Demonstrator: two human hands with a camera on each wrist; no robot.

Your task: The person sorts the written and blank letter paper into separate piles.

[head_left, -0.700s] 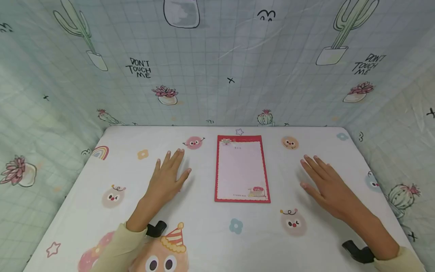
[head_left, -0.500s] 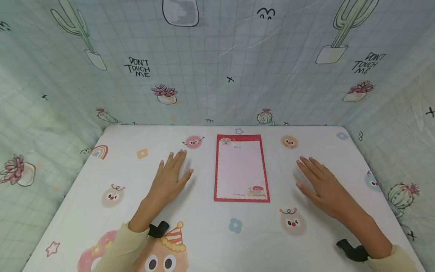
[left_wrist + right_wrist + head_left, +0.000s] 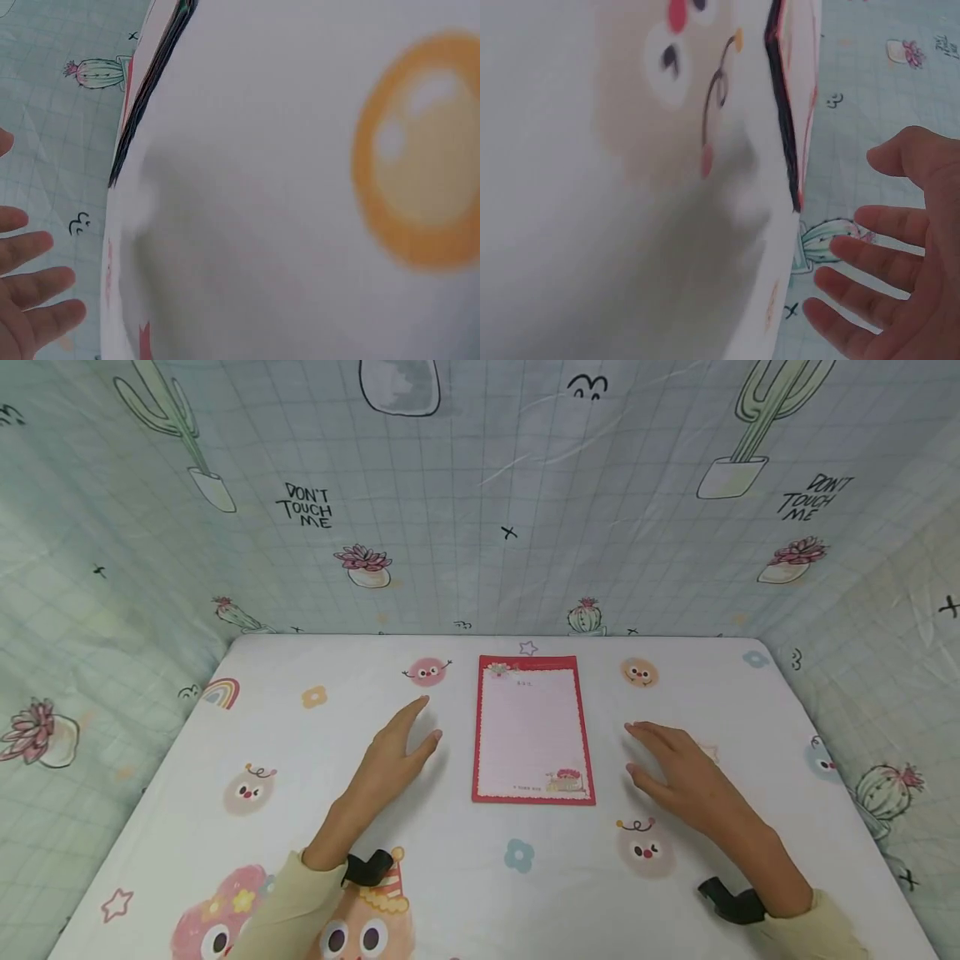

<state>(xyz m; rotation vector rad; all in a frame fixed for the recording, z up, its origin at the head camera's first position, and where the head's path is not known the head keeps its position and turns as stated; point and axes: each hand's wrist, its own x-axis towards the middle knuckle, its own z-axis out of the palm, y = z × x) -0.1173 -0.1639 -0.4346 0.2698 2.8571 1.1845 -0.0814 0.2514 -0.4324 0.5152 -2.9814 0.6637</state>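
A red-bordered notepad [image 3: 528, 735] with a pale pink page lies flat on the white table, a small drawing in its lower right corner. To its left my left hand [image 3: 386, 764] is held with thumb and fingers apart, touching nothing. On the other side my right hand [image 3: 693, 785] faces it with fingers slightly bent and thumb spread, also holding nothing. The wrist views show the pad's dark side edge [image 3: 154, 94] beyond the hands. Spread fingers [image 3: 45, 285] show at the left of the left wrist view; the right hand [image 3: 907, 277] is at the right of its own.
The white table [image 3: 555, 902] carries printed cartoon faces, flowers and stars. Behind it and at both sides hangs a pale green grid cloth [image 3: 450, 510] with cactus drawings. A black wrist mount sits at each wrist, the left one [image 3: 369, 867] and the right one [image 3: 731, 902].
Both hands have moved inward toward the notepad, the right one farther than the left. Their fingers have turned more toward it. The notepad has stayed in place.
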